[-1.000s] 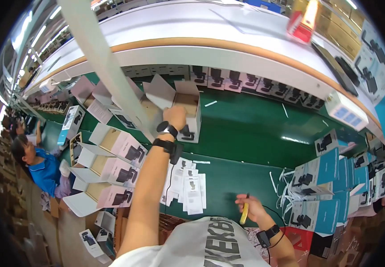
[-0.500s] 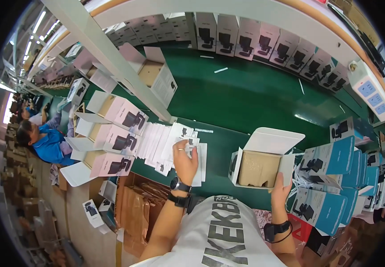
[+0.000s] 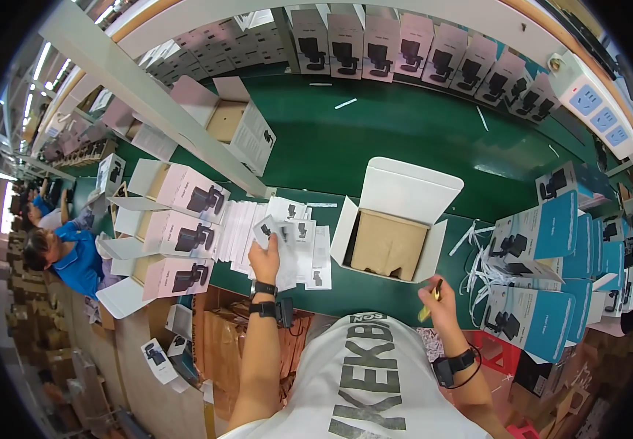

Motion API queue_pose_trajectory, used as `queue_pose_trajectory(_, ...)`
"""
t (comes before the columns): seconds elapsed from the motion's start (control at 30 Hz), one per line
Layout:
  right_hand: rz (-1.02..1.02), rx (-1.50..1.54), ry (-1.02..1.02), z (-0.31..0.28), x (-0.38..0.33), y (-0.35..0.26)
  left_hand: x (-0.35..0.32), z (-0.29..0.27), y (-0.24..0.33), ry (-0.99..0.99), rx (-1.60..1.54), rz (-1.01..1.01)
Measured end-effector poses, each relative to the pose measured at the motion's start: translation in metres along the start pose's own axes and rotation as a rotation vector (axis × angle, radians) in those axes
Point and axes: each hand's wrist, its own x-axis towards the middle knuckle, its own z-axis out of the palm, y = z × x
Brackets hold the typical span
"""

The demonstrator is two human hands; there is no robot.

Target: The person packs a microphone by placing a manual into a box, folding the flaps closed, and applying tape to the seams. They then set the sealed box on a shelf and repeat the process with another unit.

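Note:
My left hand [image 3: 264,265] pinches a white leaflet [image 3: 264,229] with a small dark picture, above spread leaflets [image 3: 319,257] and beside a row of stacked leaflets [image 3: 241,233]. An open white box [image 3: 413,182] stands in front of me with its lid tilted back. Inside it sits a brown moulded-pulp tray [image 3: 390,244]. My right hand [image 3: 442,307] is closed round a slim yellow-and-black tool, apparently a utility knife [image 3: 425,313], just off the box's near right corner.
Open pinkish boxes [image 3: 185,238] line the left side, near a metal post [image 3: 163,102]. Blue-and-white cartons [image 3: 532,314] and white paper strips [image 3: 470,263] are at right. Closed boxes [image 3: 382,45] stand along the back. A person in blue [image 3: 75,260] works at far left.
My left hand has picked up a leaflet. My right hand has come off the box's right side, and the tool in it now shows. The box sits farther left and away from me.

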Motion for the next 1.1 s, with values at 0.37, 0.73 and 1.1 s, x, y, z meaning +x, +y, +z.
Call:
queue_pose_trajectory(0.37, 0.528, 0.735, 0.265, 0.006, -0.030, 0.056, -0.076, -0.040, 0.202, 0.014, -0.996, 0.308)
queue_pose_trajectory(0.73, 0.240, 0.272, 0.267, -0.004, -0.005, 0.026, -0.061, 0.024, 0.241, -0.355, 0.478, 1.219)
queue_pose_trajectory(1.1, -0.139, -0.048, 0.402, 0.045, 0.079, -0.067, -0.113, 0.093, 0.233, -0.662, 0.430, 1.102)
